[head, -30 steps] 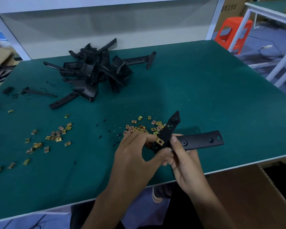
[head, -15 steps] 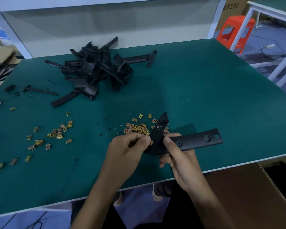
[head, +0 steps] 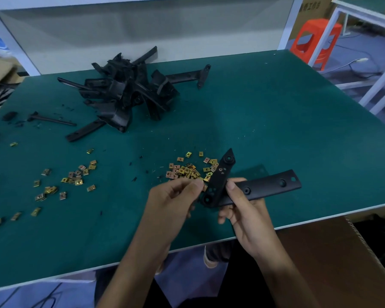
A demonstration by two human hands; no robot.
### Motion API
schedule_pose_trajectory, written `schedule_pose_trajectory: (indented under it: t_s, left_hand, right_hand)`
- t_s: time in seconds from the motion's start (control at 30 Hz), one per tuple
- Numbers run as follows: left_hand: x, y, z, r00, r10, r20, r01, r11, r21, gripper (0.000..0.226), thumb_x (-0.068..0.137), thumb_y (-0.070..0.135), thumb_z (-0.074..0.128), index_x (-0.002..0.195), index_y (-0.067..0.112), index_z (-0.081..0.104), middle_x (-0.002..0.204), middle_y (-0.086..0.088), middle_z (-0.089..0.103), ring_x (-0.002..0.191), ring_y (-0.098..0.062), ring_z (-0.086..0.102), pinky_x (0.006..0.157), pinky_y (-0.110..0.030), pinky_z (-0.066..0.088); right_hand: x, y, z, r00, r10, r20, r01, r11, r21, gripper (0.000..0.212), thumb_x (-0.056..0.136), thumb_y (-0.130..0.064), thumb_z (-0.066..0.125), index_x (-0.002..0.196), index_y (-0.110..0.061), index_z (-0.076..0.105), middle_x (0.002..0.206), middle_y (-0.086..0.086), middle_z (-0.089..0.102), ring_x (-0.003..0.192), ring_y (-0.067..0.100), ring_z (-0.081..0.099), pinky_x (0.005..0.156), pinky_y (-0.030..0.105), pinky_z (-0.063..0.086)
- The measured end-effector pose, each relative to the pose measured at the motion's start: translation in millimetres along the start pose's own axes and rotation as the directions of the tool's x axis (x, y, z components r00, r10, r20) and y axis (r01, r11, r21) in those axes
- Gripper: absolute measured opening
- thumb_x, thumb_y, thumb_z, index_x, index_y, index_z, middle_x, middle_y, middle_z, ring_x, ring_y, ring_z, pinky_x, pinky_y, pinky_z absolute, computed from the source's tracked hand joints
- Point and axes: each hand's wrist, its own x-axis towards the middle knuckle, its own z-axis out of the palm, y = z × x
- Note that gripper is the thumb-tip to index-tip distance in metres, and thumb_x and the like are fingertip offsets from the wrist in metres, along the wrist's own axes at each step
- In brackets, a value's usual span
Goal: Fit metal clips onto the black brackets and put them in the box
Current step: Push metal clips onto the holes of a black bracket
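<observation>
right hand (head: pixel 249 216) grips one bracket (head: pixel 265 185), left hand (head: pixel 176 198) fingers pinched at its edge, on what unclear — bracket pile (head: pixel 125 92) and loose clips (head: pixel 187 170) left, box (head: pixel 331 263) contents unseen.

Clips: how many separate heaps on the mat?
2. One heap on the left of the mat; the other heap just beyond the left hand, partly behind the bracket held by the right hand. Strays lie further left; some may be hidden.

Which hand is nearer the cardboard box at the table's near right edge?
Right. The right hand, holding the black bracket, is just left of the cardboard box; the left hand is further left, beyond the bracket.
</observation>
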Motion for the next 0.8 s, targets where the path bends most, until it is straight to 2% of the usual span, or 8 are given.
schedule_pose_trajectory:
  t_s: [0.1,0.27,0.5,0.67,0.8]
  left_hand:
    - [2.0,-1.4,-0.6,1.0,0.008,-0.009,-0.008,1.0,-0.011,0.025,0.094,0.021,0.066,0.071,0.021,0.076,0.061,0.005,0.059,0.057,-0.006,0.05,0.05,-0.018,0.042]
    - [2.2,-3.9,0.5,1.0,0.007,-0.012,-0.007,1.0,-0.001,0.026,0.094,0.022,0.067,0.069,0.023,0.075,0.059,0.007,0.058,0.054,-0.006,0.049,0.048,-0.018,0.041]
    - [2.1,-11.0,4.0,0.997,-0.051,-0.05,0.046,0.993,-0.112,0.033,0.096,0.022,0.065,0.064,0.021,0.073,0.058,0.003,0.054,0.053,-0.009,0.048,0.048,-0.022,0.041]
    - [3.4,-15.2,1.3,0.999,0.007,-0.035,-0.009,0.999,-0.047,0.027,0.095,0.024,0.066,0.069,0.023,0.074,0.059,0.007,0.056,0.056,-0.006,0.05,0.051,-0.018,0.043]
    - [3.9,-18.9,-2.3,1.0,-0.024,0.006,0.024,0.997,-0.08,0.024,0.095,0.024,0.066,0.074,0.02,0.075,0.06,0.005,0.054,0.056,-0.008,0.049,0.051,-0.02,0.044]
  right_hand:
    - [1.1,0.9,0.3,1.0,-0.009,0.0,0.009,1.0,-0.021,0.047,0.077,-0.05,0.086,0.099,-0.013,0.068,0.082,0.018,0.065,0.049,0.016,0.058,0.045,0.029,0.052]
    - [2.7,3.5,1.6,0.999,-0.037,-0.001,0.037,0.998,-0.049,0.044,0.077,-0.051,0.086,0.094,-0.014,0.069,0.078,0.014,0.066,0.047,0.016,0.057,0.044,0.028,0.051]
    - [2.8,3.5,3.3,0.999,-0.037,-0.007,0.037,0.997,-0.063,0.048,0.074,-0.053,0.087,0.094,-0.012,0.069,0.076,0.014,0.066,0.046,0.016,0.057,0.044,0.028,0.05]
    - [1.8,3.8,5.4,0.997,-0.06,-0.039,0.058,0.997,-0.052,0.048,0.075,-0.051,0.086,0.094,-0.01,0.069,0.075,0.015,0.065,0.046,0.016,0.056,0.043,0.028,0.05]
    - [1.9,3.1,6.1,0.997,-0.059,-0.041,0.057,0.996,-0.062,0.035,0.083,-0.04,0.083,0.093,-0.01,0.07,0.073,0.015,0.065,0.046,0.016,0.056,0.042,0.029,0.049]
